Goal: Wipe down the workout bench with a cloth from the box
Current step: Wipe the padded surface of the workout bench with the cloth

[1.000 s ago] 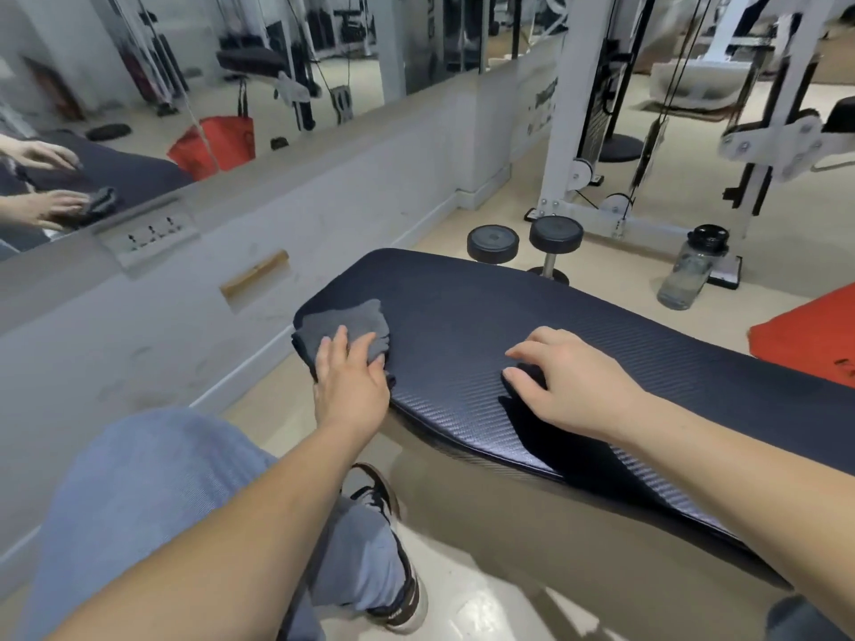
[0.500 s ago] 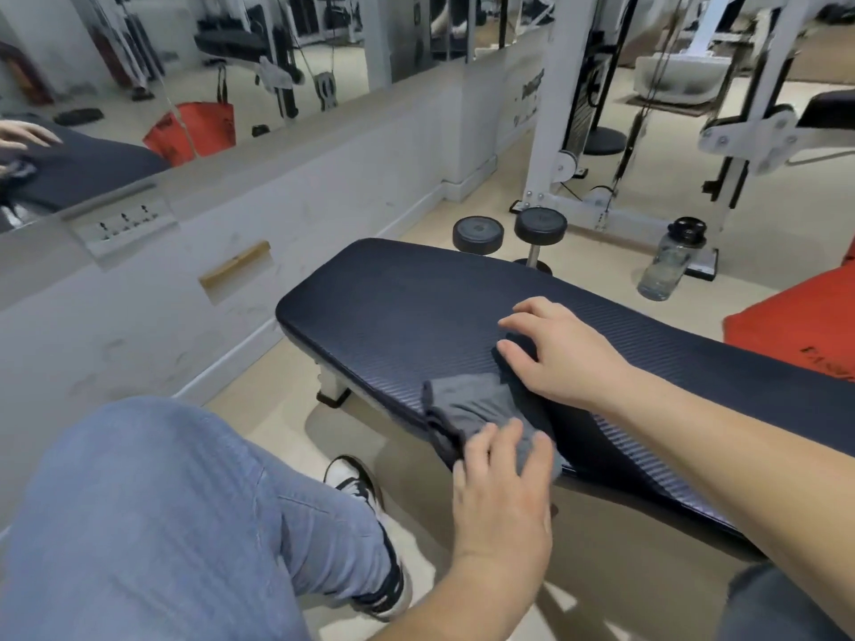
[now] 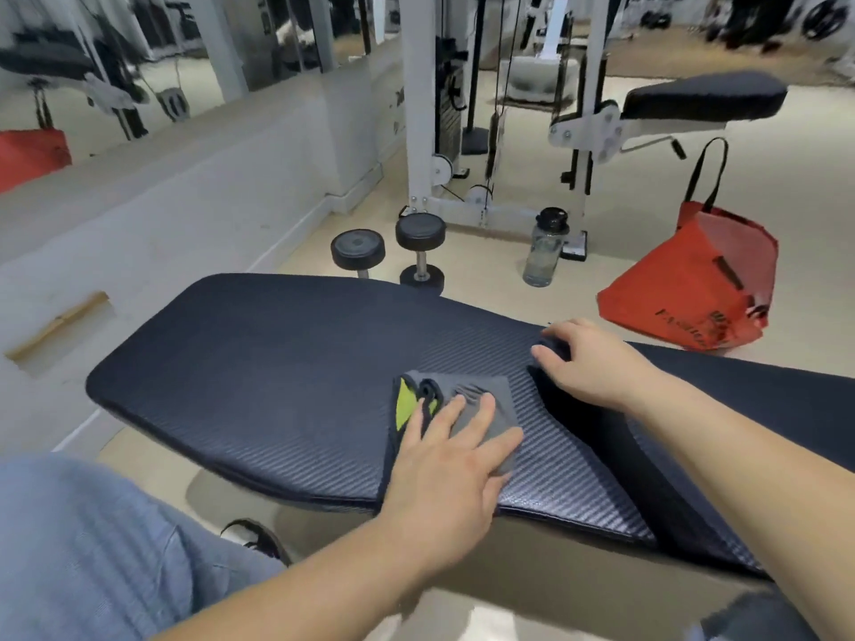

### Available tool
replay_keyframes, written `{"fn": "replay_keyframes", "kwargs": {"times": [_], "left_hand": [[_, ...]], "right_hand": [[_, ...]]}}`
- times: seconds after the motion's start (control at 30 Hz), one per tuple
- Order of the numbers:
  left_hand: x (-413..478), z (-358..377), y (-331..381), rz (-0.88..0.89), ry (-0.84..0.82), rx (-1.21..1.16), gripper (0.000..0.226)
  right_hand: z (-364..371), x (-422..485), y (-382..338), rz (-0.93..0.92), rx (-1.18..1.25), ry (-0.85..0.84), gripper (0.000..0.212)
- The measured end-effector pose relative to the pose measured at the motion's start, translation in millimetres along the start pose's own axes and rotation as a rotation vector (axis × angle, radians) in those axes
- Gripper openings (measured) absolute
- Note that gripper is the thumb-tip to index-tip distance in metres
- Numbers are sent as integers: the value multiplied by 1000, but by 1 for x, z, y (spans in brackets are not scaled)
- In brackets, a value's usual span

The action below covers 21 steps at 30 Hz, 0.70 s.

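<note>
The workout bench [image 3: 259, 363] has a dark ribbed pad that runs from the left across to the lower right. A grey cloth [image 3: 481, 395] with a yellow-green patch lies flat on the pad near its front edge. My left hand [image 3: 455, 460] presses down on the cloth with spread fingers. My right hand [image 3: 587, 363] rests palm down on the pad just to the right of the cloth, fingers curled at the far edge. The box is not in view.
Two black dumbbells [image 3: 393, 252] and a clear water bottle [image 3: 546, 249] stand on the floor behind the bench. A red tote bag [image 3: 694, 289] sits at the right. A white cable machine [image 3: 462, 108] rises behind. A low wall with mirrors runs along the left.
My left hand has slid the cloth from the bench's left end rightward along the front edge and onto the pad's middle. My right hand has stayed on the pad.
</note>
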State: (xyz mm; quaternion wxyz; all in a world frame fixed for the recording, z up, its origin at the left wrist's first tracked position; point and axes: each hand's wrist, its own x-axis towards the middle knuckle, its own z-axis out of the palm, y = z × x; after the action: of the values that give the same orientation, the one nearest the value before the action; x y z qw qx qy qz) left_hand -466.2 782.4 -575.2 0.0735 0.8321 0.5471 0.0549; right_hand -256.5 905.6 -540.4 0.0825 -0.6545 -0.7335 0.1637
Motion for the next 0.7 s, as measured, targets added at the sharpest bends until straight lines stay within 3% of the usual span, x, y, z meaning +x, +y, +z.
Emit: {"fn": "replay_keyframes", "kwargs": {"times": [0.1, 0.23, 0.3, 0.37, 0.43, 0.53, 0.6, 0.7], "left_hand": [[57, -6, -25, 124, -38, 12, 58], [128, -2, -38, -167, -24, -20, 60], [138, 4, -9, -211, 25, -42, 54], [124, 13, 37, -42, 14, -46, 50], [94, 21, 78, 269, -34, -62, 48], [78, 20, 85, 618, -181, -84, 52], [91, 14, 62, 566, -151, -41, 58], [98, 5, 38, 259, -130, 7, 67]], "right_hand": [[-11, -3, 18, 22, 38, 21, 44], [-19, -21, 41, 40, 62, 30, 44], [-22, -28, 54, 62, 68, 70, 41], [-28, -34, 66, 88, 80, 157, 35], [-33, -39, 79, 124, 105, 226, 30], [-36, -48, 91, 147, 144, 256, 27], [-33, -54, 94, 113, 166, 264, 26], [-24, -67, 83, 51, 151, 260, 29]]}}
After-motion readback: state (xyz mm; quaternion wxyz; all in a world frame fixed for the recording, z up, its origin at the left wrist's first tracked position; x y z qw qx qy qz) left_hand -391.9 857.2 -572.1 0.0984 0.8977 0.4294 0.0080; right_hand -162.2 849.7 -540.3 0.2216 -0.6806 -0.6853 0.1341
